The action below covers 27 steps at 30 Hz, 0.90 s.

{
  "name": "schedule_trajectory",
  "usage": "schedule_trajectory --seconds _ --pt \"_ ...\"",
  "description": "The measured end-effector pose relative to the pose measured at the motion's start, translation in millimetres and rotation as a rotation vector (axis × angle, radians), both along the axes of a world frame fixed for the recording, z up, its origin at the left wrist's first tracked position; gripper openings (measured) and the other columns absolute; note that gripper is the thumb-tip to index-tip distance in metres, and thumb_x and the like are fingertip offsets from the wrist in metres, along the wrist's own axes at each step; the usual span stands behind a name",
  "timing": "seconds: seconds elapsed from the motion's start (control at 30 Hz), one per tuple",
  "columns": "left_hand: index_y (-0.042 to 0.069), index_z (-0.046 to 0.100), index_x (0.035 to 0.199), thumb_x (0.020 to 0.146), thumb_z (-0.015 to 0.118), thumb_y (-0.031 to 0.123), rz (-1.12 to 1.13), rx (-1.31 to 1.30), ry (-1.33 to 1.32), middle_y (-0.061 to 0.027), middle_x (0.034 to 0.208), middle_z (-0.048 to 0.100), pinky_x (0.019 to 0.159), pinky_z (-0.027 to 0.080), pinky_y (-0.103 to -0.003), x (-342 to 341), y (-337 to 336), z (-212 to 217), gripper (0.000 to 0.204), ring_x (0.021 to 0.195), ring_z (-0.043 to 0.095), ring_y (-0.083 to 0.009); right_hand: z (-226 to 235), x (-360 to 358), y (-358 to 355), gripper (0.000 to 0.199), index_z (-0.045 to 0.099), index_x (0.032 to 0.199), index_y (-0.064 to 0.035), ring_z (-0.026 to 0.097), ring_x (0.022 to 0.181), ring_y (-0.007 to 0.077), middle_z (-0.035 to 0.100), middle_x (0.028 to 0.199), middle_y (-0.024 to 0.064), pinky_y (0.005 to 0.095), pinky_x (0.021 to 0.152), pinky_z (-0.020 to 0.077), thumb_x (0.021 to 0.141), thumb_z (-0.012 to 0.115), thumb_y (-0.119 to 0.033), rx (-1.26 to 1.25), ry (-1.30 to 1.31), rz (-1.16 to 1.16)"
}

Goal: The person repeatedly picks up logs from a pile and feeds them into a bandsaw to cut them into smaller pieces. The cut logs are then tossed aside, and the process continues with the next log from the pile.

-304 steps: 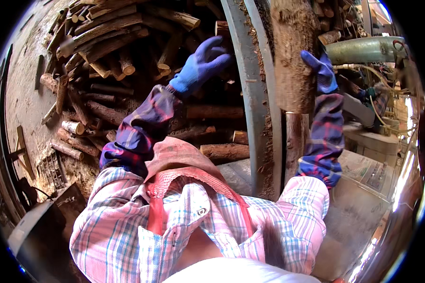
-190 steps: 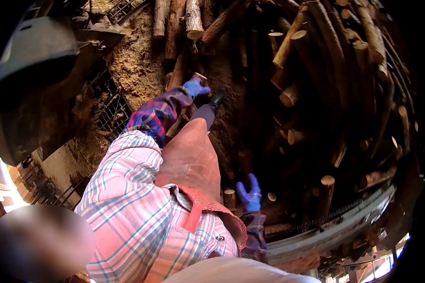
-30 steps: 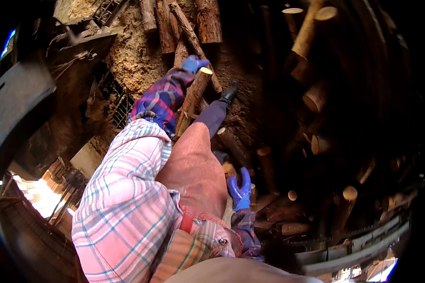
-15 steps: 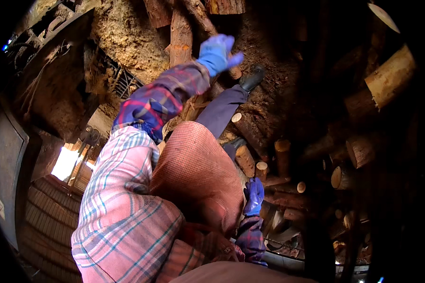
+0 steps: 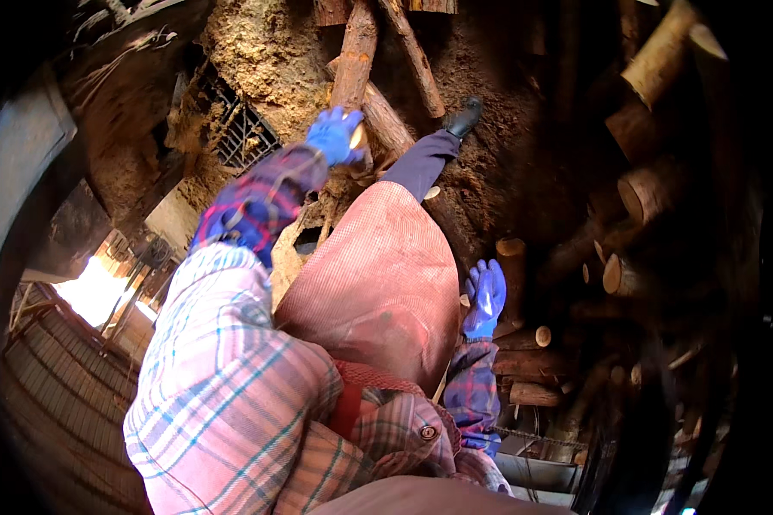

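My left hand [image 5: 335,136], in a blue glove, is over the lower part of a bark-covered log [image 5: 355,56] ahead of me. Its fingers look apart and slightly blurred; whether they touch the bark is hard to tell. A small pale patch, perhaps a cut wood end, shows beside the fingers. My right hand [image 5: 487,296], in a blue-purple glove, is raised at my right side, fingers stretched out and nothing in it. Close behind that hand stands an upright log piece [image 5: 511,257].
A thinner log [image 5: 414,60] slants on the brown debris beside my dark boot [image 5: 465,118]. Sawdust-like material [image 5: 253,51] is heaped by a metal grate [image 5: 240,129] at left. Cut logs [image 5: 648,193] are stacked in shade at right. A reddish apron [image 5: 378,283] covers my lap.
My left hand has come down and leftward to the log. My right hand has risen, its fingers outstretched. The whole view has shifted.
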<state>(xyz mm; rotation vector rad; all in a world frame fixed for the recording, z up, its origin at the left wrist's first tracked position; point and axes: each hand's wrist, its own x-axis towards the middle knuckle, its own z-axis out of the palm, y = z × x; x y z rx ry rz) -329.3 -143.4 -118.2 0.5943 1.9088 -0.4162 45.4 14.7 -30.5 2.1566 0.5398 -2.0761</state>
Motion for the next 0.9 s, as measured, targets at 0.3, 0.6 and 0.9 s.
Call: schedule_trajectory --seconds 0.3,0.6,0.9 --pt "0.016 0.046 0.128 0.062 0.076 0.034 -0.112 0.588 0.479 -0.0224 0.13 0.038 0.095 0.038 -0.051 113 -36 291 0.074 0.118 0.039 -0.0423 37 -115 -119 0.066 0.033 0.14 -0.0076 0.046 0.12 0.0329 0.042 0.136 0.0162 0.047 0.101 0.0381 0.087 0.06 -0.036 -0.247 1.333 -0.456" --pt "0.006 0.058 0.118 0.066 0.075 0.021 -0.24 1.423 0.049 -0.0165 0.112 0.053 0.085 0.044 -0.039 216 12 391 0.056 0.1 0.052 -0.0312 142 -87 -22 0.06 0.044 0.131 -0.0049 0.057 0.106 0.0331 0.057 0.12 0.0182 0.0463 0.098 0.0432 0.085 0.06 -0.039 -0.594 1.389 -0.58" --pt "0.001 0.05 0.125 0.08 0.068 0.009 0.026 1.269 -0.677 -0.0115 0.109 0.06 0.087 0.047 -0.029 306 64 390 0.049 0.1 0.058 -0.0186 345 239 96 0.048 0.043 0.13 -0.0004 0.053 0.114 0.0187 0.055 0.123 0.0103 0.0315 0.103 0.0385 0.088 0.061 -0.015 1.331 0.498 -0.357"
